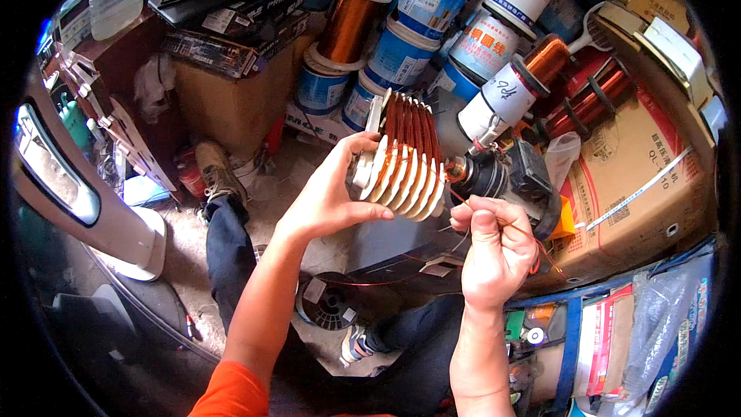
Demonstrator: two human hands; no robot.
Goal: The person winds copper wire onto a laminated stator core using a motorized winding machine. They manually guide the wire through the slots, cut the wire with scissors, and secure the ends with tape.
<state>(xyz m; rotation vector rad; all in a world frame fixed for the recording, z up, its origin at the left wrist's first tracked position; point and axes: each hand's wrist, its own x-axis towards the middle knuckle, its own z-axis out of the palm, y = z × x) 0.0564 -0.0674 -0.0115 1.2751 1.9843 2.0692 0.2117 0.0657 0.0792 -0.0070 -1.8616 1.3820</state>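
A coil-winding former [403,185] with several pale, finned plates is mounted on the shaft of a dark winding machine [489,174]. Reddish-brown copper wire [411,123] lies wound in the slots on its far side. My left hand [328,193] wraps round the former's left end, thumb along the near edge and fingers partly hidden behind it. To the right, my right hand [498,251] is closed just below the shaft, pinching a thin strand of copper wire [461,197] that runs up to the former.
Spools of copper wire [349,25] and blue-and-white drums [401,54] are stacked behind. A large cardboard box [637,185] stands right. Below my hands, a black spool [330,301] sits on the floor near my shoe [356,344]. A bin of small parts [536,332] is at lower right.
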